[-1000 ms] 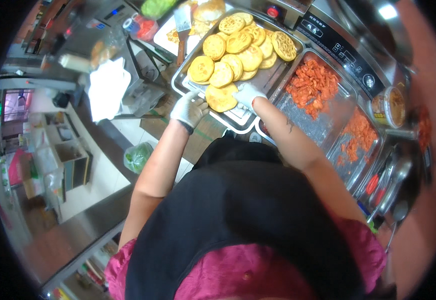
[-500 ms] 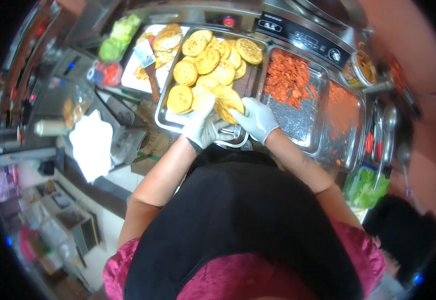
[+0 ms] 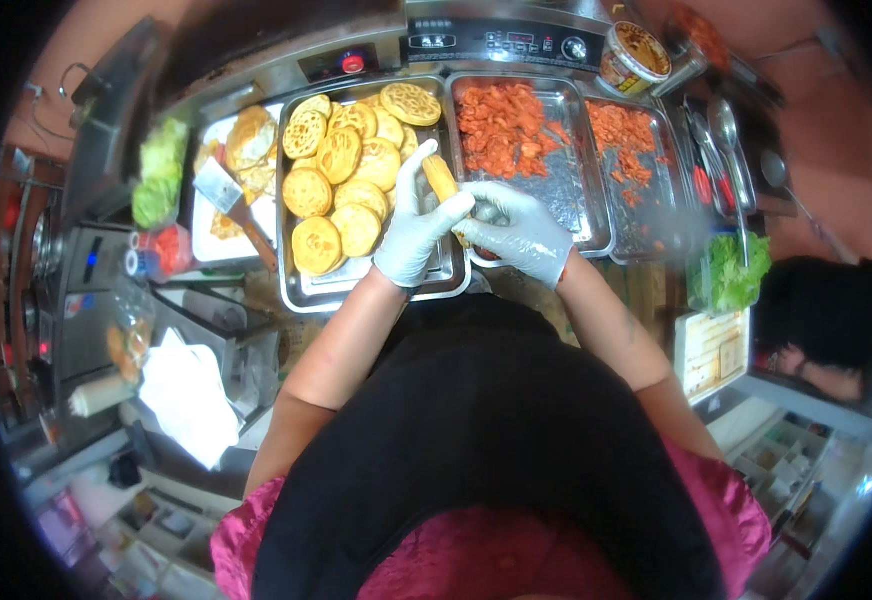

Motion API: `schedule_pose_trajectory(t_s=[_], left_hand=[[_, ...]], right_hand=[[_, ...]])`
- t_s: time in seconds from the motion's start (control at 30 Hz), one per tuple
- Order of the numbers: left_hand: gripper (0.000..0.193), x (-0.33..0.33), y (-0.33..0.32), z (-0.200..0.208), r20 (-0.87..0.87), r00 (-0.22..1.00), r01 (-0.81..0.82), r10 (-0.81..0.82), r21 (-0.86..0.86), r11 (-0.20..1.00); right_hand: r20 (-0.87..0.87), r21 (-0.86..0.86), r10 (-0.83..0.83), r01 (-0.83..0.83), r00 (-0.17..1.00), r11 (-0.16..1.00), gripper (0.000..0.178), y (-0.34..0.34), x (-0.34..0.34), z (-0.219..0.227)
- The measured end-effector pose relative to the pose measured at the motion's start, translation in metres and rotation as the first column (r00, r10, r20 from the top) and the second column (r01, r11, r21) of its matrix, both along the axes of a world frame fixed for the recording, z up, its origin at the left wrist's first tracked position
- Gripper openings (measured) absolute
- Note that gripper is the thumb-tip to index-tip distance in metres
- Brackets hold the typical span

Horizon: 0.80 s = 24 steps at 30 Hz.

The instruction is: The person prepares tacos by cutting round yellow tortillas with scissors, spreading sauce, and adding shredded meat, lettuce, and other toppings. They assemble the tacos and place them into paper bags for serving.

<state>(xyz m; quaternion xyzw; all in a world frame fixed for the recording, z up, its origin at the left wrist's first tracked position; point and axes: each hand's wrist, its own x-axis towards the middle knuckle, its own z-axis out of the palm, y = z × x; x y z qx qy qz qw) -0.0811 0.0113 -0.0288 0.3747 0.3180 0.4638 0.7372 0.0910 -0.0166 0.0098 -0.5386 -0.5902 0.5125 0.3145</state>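
Note:
A round yellow flatbread (image 3: 441, 178) stands on edge between my two gloved hands, over the right front part of a metal tray (image 3: 291, 296). My left hand (image 3: 411, 240) grips its left side, with fingers up along it and thumb across. My right hand (image 3: 524, 232) is closed at its lower right part; some of its fingertips are hidden. Several more golden-brown flatbreads (image 3: 339, 155) lie piled in that tray. To its right, a second metal tray (image 3: 561, 190) holds red sauced meat pieces (image 3: 506, 120).
On the left, a spatula (image 3: 231, 205) rests on a white tray of fried eggs (image 3: 251, 140), beside lettuce (image 3: 161, 170). A third metal tray (image 3: 646, 215), a sauce tub (image 3: 634, 58), ladles (image 3: 726, 140) and a lettuce box (image 3: 731, 270) are to the right. Another person's arm (image 3: 821, 375) shows at far right.
The flatbread has turned from showing its broad face to standing on edge. Both hands have shifted right relative to the trays, and the view has swung round.

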Motion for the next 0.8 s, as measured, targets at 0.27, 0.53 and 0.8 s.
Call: schedule_pose_trajectory(t_s=[0.27, 0.53, 0.8], left_hand=[[0.092, 0.006, -0.004, 0.005, -0.153, 0.988, 0.043, -0.002, 0.265, 0.963], [0.101, 0.023, -0.005, 0.003, -0.223, 0.975, 0.091, -0.012, 0.349, 0.933], [0.034, 0.044, -0.01, 0.002, -0.434, 0.901, 0.114, -0.01, 0.215, 0.97]], right_hand=[[-0.16, -0.038, 0.005, -0.011, 0.987, 0.999, 0.048, -0.009, 0.012, 0.008], [0.384, 0.5, -0.244, 0.022, 0.89, 0.866, 0.053, -0.015, 0.003, -0.001], [0.462, 0.547, -0.401, 0.102, 0.791, 0.831, 0.045, -0.013, 0.023, -0.038]])
